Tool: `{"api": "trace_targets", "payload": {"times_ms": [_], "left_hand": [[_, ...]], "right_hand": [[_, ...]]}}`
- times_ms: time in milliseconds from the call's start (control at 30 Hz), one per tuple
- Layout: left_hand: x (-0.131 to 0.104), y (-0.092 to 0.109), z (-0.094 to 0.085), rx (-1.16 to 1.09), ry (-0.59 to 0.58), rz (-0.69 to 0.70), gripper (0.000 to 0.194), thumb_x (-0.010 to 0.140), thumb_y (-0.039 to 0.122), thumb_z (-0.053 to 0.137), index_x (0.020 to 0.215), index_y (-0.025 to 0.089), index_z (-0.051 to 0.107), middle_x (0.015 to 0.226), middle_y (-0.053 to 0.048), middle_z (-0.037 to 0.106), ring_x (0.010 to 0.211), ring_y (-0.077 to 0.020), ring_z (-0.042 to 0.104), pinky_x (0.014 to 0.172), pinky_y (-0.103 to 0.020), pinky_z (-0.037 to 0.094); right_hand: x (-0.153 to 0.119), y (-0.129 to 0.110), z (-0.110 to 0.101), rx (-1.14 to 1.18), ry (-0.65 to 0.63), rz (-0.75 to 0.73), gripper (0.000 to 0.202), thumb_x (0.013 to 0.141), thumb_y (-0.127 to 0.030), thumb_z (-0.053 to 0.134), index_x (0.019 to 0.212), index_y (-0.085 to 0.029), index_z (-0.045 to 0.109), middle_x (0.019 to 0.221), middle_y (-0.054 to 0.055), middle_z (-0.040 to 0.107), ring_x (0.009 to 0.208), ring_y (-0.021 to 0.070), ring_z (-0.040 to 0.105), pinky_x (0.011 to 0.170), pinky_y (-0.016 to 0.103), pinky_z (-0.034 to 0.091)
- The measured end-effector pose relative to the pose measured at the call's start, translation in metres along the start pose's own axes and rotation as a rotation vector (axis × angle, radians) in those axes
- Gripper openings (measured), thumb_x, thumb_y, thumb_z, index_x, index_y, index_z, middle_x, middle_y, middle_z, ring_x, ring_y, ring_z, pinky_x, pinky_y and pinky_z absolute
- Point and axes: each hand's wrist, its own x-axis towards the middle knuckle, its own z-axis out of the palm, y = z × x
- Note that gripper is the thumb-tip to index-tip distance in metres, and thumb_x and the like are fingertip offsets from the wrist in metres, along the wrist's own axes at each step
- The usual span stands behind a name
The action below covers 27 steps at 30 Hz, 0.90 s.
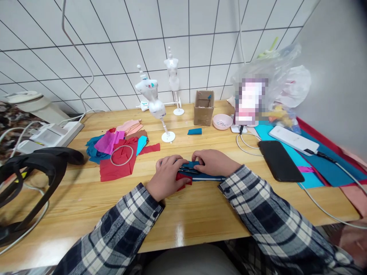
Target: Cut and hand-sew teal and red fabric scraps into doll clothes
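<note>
My left hand [169, 177] rests palm down at the left end of a small pile of cloth, fingers curved and apart from the thumb. Its thumb lies over a piece of red cloth [181, 184]. My right hand [215, 162] has its fingers curled in, with thumb and forefinger pinching at the blue cloth [189, 164]. A slim dark tool [187, 170] lies on this cloth between the hands; its kind is hard to make out. Below it runs a narrow white strip [208, 179], partly under my right wrist.
Two white mini dress forms [156, 105] stand behind. Nearby are a cardboard box [203, 110], a pink bowl [222, 122] and a blue scrap [194, 131]. Colored fabric scraps [119, 168] with a metal ring lie left, beside a black headset [37, 183]. Right are a phone [281, 160], power bank [294, 139] and cables.
</note>
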Motion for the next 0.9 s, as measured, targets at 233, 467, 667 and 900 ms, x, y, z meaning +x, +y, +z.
{"api": "trace_targets", "payload": {"times_ms": [233,467,667,900], "left_hand": [[-0.001,-0.005,0.006,-0.085,-0.005,-0.015,0.061,0.074,0.041,0.071,0.129,0.026,0.049,0.129,-0.009,0.055,0.12,-0.0298,0.048,0.101,-0.048,0.034],[-0.001,0.001,0.005,-0.05,0.058,-0.02,0.08,0.075,0.037,0.071,0.144,0.029,0.031,0.147,-0.011,0.039,0.135,-0.0313,0.035,0.111,-0.058,0.017],[-0.001,0.001,0.005,-0.051,0.059,-0.066,0.092,0.073,0.038,0.073,0.148,0.027,0.021,0.153,-0.014,0.031,0.14,-0.0321,0.028,0.113,-0.059,0.016],[-0.001,-0.004,0.005,-0.072,0.003,-0.088,0.1,0.074,0.043,0.071,0.151,0.025,0.009,0.152,-0.016,0.032,0.14,-0.0332,0.028,0.112,-0.058,0.016]], "right_hand": [[-0.008,-0.004,0.002,-0.074,0.037,-0.027,0.031,0.077,-0.048,0.068,0.093,-0.021,0.065,0.098,0.007,0.062,0.088,0.0221,0.059,0.069,0.03,0.04],[-0.005,-0.017,0.01,-0.099,0.205,-0.147,0.033,0.079,-0.03,0.064,0.11,-0.019,0.059,0.105,0.009,0.058,0.099,0.0231,0.055,0.083,0.033,0.042],[0.002,-0.016,0.013,-0.073,0.17,-0.163,0.011,0.077,-0.027,0.066,0.086,-0.02,0.065,0.094,0.006,0.062,0.092,0.0214,0.056,0.079,0.032,0.04],[0.007,0.016,0.003,0.042,0.355,0.168,0.012,0.086,-0.03,0.058,0.083,-0.021,0.065,0.089,0.004,0.067,0.086,0.0189,0.059,0.072,0.029,0.04]]}}
